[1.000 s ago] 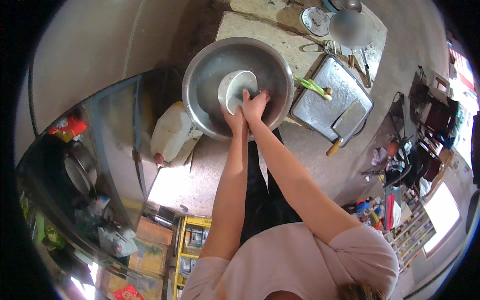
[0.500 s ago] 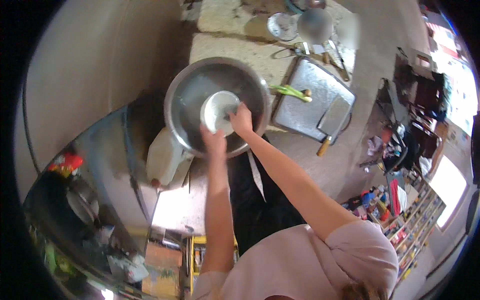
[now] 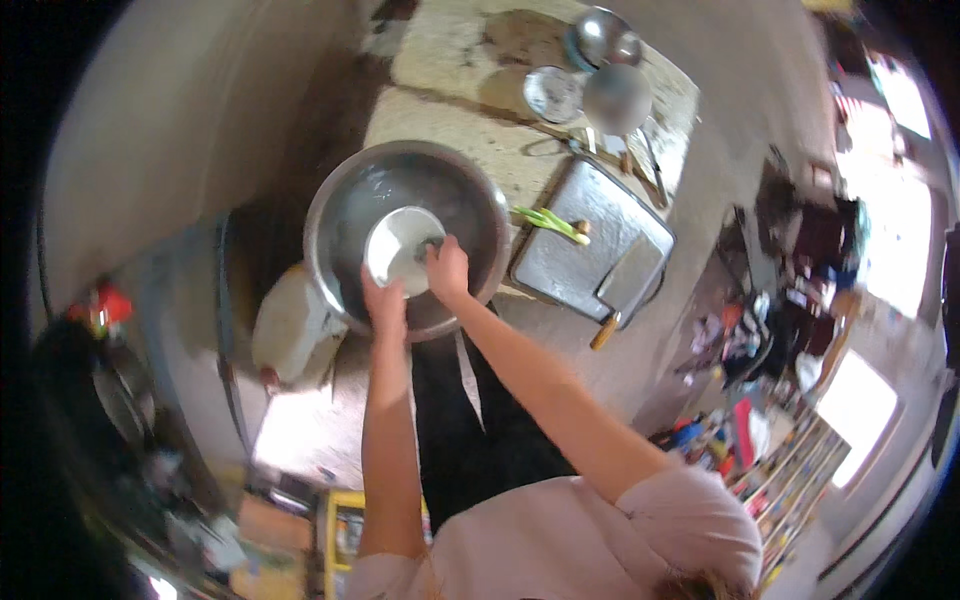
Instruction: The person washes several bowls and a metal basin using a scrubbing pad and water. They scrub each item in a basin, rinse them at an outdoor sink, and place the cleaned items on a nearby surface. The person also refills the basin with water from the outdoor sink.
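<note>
A large steel basin stands in front of me with water in it. Inside it, my left hand grips the near rim of a white bowl, which is tilted so its inside shows. My right hand is closed on a small dark grey-green scrubber pressed against the bowl's inner right side. Fingers cover much of the scrubber, so its exact kind is hard to make out.
Right of the basin lies a metal-topped cutting board with green stalks and a cleaver. Farther back are a plate, metal bowls and a knife. A pale plastic jug stands left of the basin.
The whole view has shifted, so basin, board and arms appear farther left and lower. Both hands keep hold of the bowl and scrubber, with only slight motion inside the bowl.
</note>
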Demonstrator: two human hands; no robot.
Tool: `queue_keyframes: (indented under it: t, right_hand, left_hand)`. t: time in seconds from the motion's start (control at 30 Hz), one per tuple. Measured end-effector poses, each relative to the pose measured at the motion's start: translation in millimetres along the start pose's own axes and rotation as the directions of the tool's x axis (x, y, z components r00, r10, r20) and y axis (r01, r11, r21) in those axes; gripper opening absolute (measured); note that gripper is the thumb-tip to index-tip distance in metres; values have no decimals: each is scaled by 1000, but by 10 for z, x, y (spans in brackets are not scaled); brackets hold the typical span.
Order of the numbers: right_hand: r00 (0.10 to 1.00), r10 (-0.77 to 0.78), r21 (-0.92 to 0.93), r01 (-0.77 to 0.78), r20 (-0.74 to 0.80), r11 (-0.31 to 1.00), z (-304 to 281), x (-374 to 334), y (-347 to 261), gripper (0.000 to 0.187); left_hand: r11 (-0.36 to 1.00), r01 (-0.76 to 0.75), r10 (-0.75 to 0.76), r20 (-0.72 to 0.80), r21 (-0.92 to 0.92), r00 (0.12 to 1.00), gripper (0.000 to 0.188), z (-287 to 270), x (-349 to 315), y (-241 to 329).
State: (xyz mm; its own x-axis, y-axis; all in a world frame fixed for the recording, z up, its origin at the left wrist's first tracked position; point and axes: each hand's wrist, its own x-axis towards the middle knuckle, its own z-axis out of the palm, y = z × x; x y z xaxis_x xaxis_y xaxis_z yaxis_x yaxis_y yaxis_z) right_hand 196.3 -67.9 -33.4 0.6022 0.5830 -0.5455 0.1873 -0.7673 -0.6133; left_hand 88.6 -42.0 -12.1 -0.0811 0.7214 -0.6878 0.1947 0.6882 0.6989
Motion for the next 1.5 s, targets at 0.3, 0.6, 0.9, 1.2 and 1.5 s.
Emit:
queue_keyframes:
  t: [0.3,0.6,0.9,1.2,1.5]
  right_hand:
    - [990,-121,-178,132,71,975,-130,134,-17,34]
    - [961,-182,-365,250,210,897,-213,227,-138,25]
    - [969,-165,-320,217,182,922,-69,192,92,33]
    - [973,-180,-240,210,141,948,24,-52,228,51]
    - [744,-314,-439,622,590,649,-365,592,-77,33]
  left_hand:
    - [977,-159,148,83,142,985,63,-75,103,-91]
    - [951,-106,92,60,289,994,65,-19,-90,-54]
    - [978,-120,135,-83,174,987,60,60,-94,-283]
    - [987,-149,157,-200,53,967,65,233,-166,-370]
    - [725,-439,426,155,531,892,83,-216,-522,372]
